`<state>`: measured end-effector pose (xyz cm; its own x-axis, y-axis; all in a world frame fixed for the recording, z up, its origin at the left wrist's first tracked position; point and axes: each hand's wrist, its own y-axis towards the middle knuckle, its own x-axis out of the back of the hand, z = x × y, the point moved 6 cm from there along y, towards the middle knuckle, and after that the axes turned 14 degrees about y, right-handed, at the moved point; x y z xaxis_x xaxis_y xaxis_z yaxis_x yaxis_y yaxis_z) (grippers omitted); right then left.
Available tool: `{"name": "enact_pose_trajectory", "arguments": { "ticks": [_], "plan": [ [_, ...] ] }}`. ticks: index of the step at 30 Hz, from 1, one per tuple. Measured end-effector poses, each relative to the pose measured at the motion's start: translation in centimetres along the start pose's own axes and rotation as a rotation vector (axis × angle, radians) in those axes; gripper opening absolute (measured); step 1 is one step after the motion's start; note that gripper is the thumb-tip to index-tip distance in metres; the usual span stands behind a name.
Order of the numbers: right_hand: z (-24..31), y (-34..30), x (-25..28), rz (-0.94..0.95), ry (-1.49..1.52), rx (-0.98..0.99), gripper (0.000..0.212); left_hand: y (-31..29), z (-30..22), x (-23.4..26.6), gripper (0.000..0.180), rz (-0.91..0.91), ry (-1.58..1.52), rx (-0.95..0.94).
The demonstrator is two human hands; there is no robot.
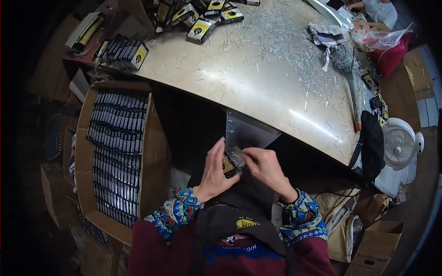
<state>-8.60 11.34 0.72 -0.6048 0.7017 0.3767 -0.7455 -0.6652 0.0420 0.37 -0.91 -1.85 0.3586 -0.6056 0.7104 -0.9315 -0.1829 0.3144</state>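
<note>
In front of my apron I hold a small black and yellow box (233, 162) tilted, with a clear or shiny upper face. My left hand (214, 166) wraps its left side, thumb along the lower edge and fingers behind. The curled fingers of my right hand (265, 166) pinch at the box's right edge; their tips are partly hidden. Beyond my hands is the bench (193, 83), strewn with thin shiny metal pieces (281, 39), heaped more thickly toward the far right. Similar black and yellow boxes (201, 30) lie piled at the bench's far edge.
An open cardboard carton (146, 147) at left holds rows of dark boxes. A stack of boxes (122, 53) stands on the bench's left corner. At right are a white fan (398, 143), a dark cloth (370, 147) and a red bag (391, 55). Another person (381, 13) sits far right.
</note>
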Motion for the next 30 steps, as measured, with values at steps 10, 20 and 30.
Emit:
{"name": "enact_pose_trajectory", "arguments": {
  "ticks": [10,20,30],
  "plan": [
    [3.9,0.8,0.9,-0.283,-0.068,0.328,0.015,2.6,-0.9,0.9,0.066,0.003,0.017,0.044],
    [3.4,1.6,2.4,-0.367,-0.080,0.268,0.006,3.2,-0.5,1.1,0.071,0.038,-0.017,0.105],
    [3.9,-0.5,0.9,-0.273,-0.068,0.397,0.034,4.1,-0.6,1.6,0.073,-0.067,-0.083,0.060]
  ]
}}
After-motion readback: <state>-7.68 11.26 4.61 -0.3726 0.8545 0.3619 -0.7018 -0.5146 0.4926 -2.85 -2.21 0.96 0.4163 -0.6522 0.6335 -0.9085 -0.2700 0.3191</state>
